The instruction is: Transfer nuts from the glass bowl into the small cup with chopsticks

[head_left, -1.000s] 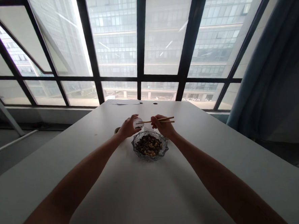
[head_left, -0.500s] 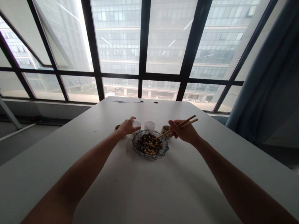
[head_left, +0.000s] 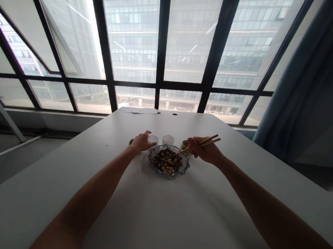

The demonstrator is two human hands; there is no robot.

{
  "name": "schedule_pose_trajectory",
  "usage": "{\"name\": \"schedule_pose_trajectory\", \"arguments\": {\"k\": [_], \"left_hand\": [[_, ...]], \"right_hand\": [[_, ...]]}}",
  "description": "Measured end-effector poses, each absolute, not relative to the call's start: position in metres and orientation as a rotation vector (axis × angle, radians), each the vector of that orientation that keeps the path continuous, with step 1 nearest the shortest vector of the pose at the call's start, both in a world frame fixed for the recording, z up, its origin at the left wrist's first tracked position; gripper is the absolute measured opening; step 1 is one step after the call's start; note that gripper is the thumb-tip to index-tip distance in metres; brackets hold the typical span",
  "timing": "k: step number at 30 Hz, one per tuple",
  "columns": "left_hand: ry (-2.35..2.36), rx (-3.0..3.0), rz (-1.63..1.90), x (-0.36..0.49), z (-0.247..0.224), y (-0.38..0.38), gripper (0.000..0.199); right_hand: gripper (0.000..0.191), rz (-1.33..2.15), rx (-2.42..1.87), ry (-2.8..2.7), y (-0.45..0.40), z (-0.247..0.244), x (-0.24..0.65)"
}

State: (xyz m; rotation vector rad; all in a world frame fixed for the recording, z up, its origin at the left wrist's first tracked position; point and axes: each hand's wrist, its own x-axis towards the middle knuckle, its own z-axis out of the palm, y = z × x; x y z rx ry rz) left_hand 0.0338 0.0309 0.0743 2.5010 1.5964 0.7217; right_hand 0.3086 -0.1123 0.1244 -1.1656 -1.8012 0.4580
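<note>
My right hand (head_left: pixel 203 148) grips a pair of wooden chopsticks (head_left: pixel 197 144), whose tips reach into a clear scalloped glass bowl (head_left: pixel 184 169). Peanuts (head_left: pixel 169 166) and dark seeds (head_left: pixel 159 157) fill this bowl. To its upper left, my left hand (head_left: pixel 142 141) is closed around the side of a clear plastic cup (head_left: pixel 153 139), the thumb in front and the other fingers partly hidden. A second clear cup (head_left: pixel 168 140) stands just behind the bowl. Partly covered by my right hand is a greenish patterned cup (head_left: pixel 185 143). The dark rim of another container (head_left: pixel 131 141) peeks out behind my left hand.
A white table (head_left: pixel 127 217) stretches to the windows. Papers (head_left: pixel 139 110) lie at its far end near a dark cable hole (head_left: pixel 175 114). A blue curtain (head_left: pixel 290 83) hangs at the right, and a white table leg (head_left: pixel 8 121) stands at the left.
My right hand and the chopsticks have dipped slightly, with the tips still in the bowl. My left hand keeps its place at the cup. The whole view has shifted a little.
</note>
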Motion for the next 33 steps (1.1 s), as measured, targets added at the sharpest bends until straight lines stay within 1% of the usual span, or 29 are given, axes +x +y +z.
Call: {"name": "schedule_pose_trajectory", "arguments": {"k": [4,9,12,18,24,30,33], "left_hand": [[1.527,2.478,0.805,0.032,0.073,0.029,0.068],[1.307,2.580,0.976,0.031,0.071,0.029,0.073],[1.216,2.640,1.053,0.031,0.070,0.031,0.075],[1.135,2.651,1.054,0.033,0.069,0.031,0.078],[1.132,2.651,1.045,0.035,0.070,0.028,0.077],[1.139,2.650,1.026,0.036,0.069,0.029,0.074],[1.137,2.648,1.034,0.037,0.068,0.032,0.074]], "right_hand": [[0.064,0.586,-1.166,-1.546,-0.103,0.120,0.317],[0.060,0.713,-1.064,-1.149,-0.084,0.112,0.331],[0.059,0.727,-1.015,-1.031,-0.078,0.110,0.329],[0.059,0.413,-1.019,-1.212,-0.079,0.115,0.286],[0.056,0.342,-1.046,-1.713,-0.065,0.118,0.248],[0.058,0.368,-1.041,-1.529,-0.068,0.119,0.262],[0.056,0.409,-1.043,-1.561,-0.069,0.117,0.266]]}}
